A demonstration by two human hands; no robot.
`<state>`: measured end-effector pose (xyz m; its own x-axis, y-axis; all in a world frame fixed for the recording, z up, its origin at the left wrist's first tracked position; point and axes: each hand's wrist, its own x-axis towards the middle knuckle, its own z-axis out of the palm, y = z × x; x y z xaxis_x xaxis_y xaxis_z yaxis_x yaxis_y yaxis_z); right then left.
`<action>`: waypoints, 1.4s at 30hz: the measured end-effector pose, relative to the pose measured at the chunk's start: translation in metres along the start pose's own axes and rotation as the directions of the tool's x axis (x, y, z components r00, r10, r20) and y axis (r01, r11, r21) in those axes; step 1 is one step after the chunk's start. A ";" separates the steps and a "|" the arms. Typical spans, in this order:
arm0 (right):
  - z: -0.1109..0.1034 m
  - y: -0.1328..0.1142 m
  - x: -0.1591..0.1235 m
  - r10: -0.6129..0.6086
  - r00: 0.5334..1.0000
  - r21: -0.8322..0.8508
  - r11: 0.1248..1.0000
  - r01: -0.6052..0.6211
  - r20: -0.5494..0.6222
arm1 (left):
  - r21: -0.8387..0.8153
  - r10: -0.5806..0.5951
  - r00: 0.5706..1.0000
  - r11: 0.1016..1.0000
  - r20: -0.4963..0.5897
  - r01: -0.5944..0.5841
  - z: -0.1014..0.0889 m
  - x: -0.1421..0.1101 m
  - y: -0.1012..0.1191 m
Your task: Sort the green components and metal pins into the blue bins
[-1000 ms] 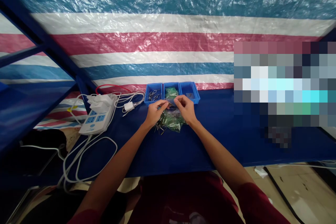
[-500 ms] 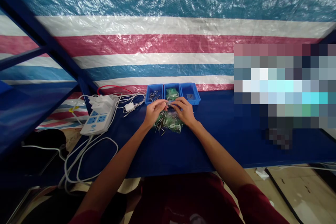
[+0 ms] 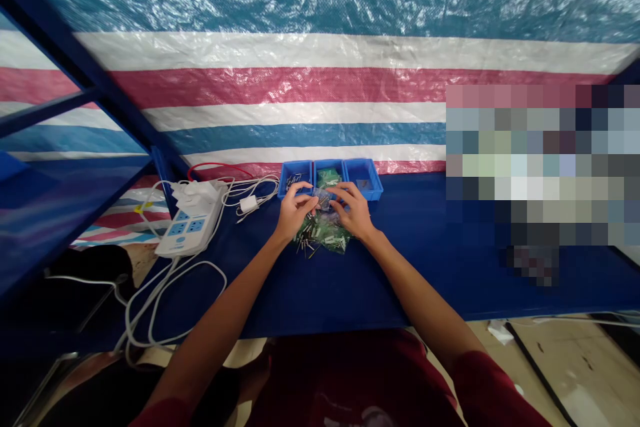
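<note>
A small clear plastic bag (image 3: 323, 197) with a few thin pieces inside is held up between my two hands. At its left edge, my left hand (image 3: 294, 212) grips it near the thumb, with the index finger lifted away. On the other side, the fingers and thumb of my right hand (image 3: 356, 212) pinch it. Below lie a pile of loose dark and silvery metal pins (image 3: 306, 237) and a clear bag of green pieces (image 3: 334, 237). Just beyond are three blue bins: the left bin (image 3: 287, 192) has metal pins, the middle one a green packet (image 3: 328, 177), the right bin (image 3: 373, 193) a small clear packet.
A white power strip (image 3: 193, 230) with plugged-in adapters stands on the left of the blue table (image 3: 345, 300). White cables (image 3: 150, 300) loop beside it, and a small white charger (image 3: 248, 203) lies near the bins. Striped sheeting (image 3: 310, 87) hangs behind. Pixelation covers the right side.
The small bag, mostly hidden between my fingertips before, now shows spread between my hands. My left index finger has lifted and the fingers of both hands have parted somewhat.
</note>
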<state>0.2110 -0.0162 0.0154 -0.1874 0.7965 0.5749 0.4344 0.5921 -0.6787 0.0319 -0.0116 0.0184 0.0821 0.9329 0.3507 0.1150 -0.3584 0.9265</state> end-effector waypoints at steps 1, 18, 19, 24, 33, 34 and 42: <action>0.000 -0.001 0.001 -0.003 1.000 -0.004 1.000 0.003 0.002 | 0.001 0.007 1.000 1.000 0.004 -0.007 0.000 0.000 0.001; 0.006 -0.001 0.010 0.533 0.846 0.685 0.625 -0.374 -0.025 | 0.203 0.096 0.975 0.978 -0.200 -0.055 -0.007 0.003 -0.002; 0.006 -0.001 0.010 0.570 0.821 0.711 0.591 -0.381 -0.034 | 0.202 0.096 0.974 0.978 -0.207 -0.053 -0.009 0.003 -0.002; -0.007 0.001 0.012 0.614 0.787 0.492 0.704 -0.512 -0.059 | 0.220 0.096 0.980 0.974 -0.174 -0.056 -0.011 0.003 -0.003; -0.052 0.004 0.015 0.653 0.756 -0.702 0.564 -0.436 0.054 | 0.203 0.096 0.990 0.976 -0.103 -0.074 -0.010 0.001 -0.005; -0.051 0.005 0.014 0.661 0.746 -0.737 0.542 -0.403 0.078 | 0.201 0.094 0.991 0.977 -0.099 -0.073 -0.010 0.001 -0.006; -0.037 0.007 0.009 0.654 0.749 -0.809 0.494 -0.318 0.104 | 0.211 0.101 0.994 0.973 -0.044 -0.090 -0.009 0.000 -0.003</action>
<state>0.2447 -0.0100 0.0327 0.0516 0.9968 -0.0608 0.9871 -0.0602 -0.1486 0.0227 -0.0101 0.0165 0.0499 0.8926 0.4480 0.3132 -0.4400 0.8416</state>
